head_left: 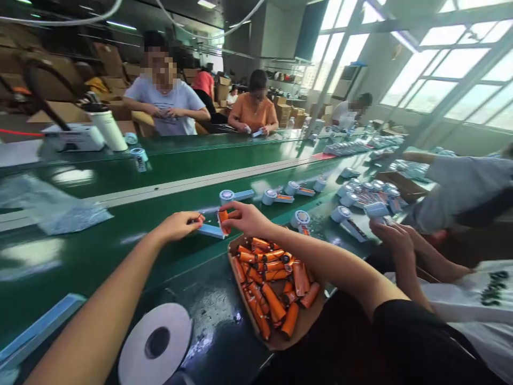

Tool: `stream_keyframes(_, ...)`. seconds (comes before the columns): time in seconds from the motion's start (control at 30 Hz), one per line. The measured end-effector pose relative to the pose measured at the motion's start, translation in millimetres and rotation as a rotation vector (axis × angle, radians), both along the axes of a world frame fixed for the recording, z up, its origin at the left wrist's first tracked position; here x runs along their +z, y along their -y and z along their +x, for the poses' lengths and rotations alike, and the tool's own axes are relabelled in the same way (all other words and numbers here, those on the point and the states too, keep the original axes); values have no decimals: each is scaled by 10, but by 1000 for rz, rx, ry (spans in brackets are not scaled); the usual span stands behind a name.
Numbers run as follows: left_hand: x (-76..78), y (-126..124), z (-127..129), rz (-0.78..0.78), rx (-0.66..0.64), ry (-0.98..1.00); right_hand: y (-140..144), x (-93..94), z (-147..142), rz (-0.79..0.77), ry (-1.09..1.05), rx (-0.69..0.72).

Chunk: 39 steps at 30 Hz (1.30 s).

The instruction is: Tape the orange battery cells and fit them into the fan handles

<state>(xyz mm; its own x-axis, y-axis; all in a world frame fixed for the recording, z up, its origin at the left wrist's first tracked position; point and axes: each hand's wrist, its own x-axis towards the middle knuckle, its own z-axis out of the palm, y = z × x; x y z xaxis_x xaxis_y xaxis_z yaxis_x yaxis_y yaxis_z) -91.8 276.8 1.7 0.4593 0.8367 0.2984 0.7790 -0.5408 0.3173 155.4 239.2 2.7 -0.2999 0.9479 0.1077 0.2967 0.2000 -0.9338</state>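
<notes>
My left hand (182,225) is closed, fingertips pinched at the left end of a light-blue plastic strip (212,231); a small dark bit shows between them. From the right, my right hand (247,218) grips an orange-wrapped battery pack (223,221) between thumb and fingers, over the strip's right end. Just below my right forearm, an open cardboard box (236,283) holds many orange battery packs (274,302) with dark wires. Beyond my hands lies a light-blue device with a round head (226,197) and a long handle.
More round-headed devices (270,197) lie rightward along the green bench (168,187). A white reel (154,342) sits near my left forearm, with a light-blue part (40,331) at far left. A plastic bag (52,206) lies left. A co-worker's hands (395,235) are close at right; others sit opposite.
</notes>
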Motion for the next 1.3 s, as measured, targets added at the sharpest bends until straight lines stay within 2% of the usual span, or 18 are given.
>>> stream_keyframes(0.1,-79,-14,-8,-164,47,-93,-160,-63,-88,84,280,5)
stream_keyframes(0.27,-160,-174,141,-322,31,-157,-192,-129,-104,209,558,54)
stream_keyframes(0.43,-122,-134,170,-306,52,-163,-219,-123,-137,271,743,98)
stream_keyframes(0.53,-65,-73,209,-279,47,-162,-181,-15,-189,268,859,89)
stream_keyframes(0.63,-69,-148,308,-273,25,-174,-180,91,-234,241,979,97)
stream_keyframes(0.83,-312,-520,436,-331,67,-134,-368,85,-243,227,1103,236)
stream_keyframes(1.03,-348,-533,444,-330,76,-50,-443,102,-307,186,1172,376)
stream_keyframes(1.23,-356,-589,528,-336,114,-62,-479,158,-394,189,1222,318)
stream_keyframes(1.3,-340,-585,572,-298,112,7,-493,177,-451,198,1229,283)
